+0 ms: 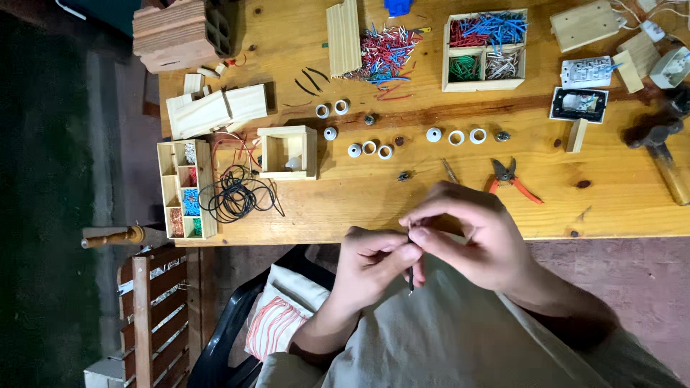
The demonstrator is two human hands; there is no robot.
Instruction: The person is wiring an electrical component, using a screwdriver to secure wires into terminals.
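My left hand (374, 262) and my right hand (471, 233) meet just below the front edge of the wooden table (431, 194). Both pinch a short black wire (411, 276) that hangs down between the fingertips. Just beyond my right hand on the table lie orange-handled pliers (512, 178). Several small white rings (370, 149) are scattered in front of my hands.
A small open wooden box (289, 152) and a coil of black wire (236, 195) lie at the left. A compartment tray (185, 188) sits at the left edge. A wooden box of coloured wire pieces (485, 50), a loose pile of wire pieces (387, 52), switch parts (579, 104) and a hammer (661, 147) lie farther off.
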